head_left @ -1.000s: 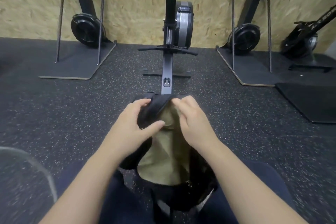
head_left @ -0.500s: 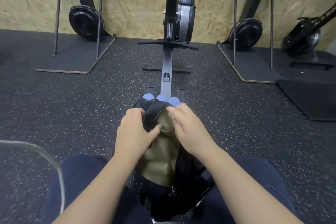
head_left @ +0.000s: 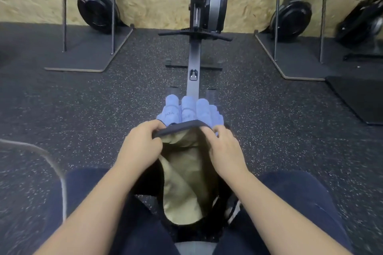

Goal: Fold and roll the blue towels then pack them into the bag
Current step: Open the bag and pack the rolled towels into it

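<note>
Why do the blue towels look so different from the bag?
The towels are light blue; the bag is black outside with a tan lining. The towels are rolled into tight tubes lying side by side; the bag is floppy and gapes open. Nobody touches the towels, while the left hand and right hand grip the bag's rim. Both are soft cloth.

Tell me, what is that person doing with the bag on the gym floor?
The person sits on the floor with a dark bag between their legs. The left hand and the right hand each grip the bag's far rim and hold its mouth open, so the tan lining shows. Just beyond the rim lie the blue towels, rolled up side by side. None of them is in the bag yet.
</note>
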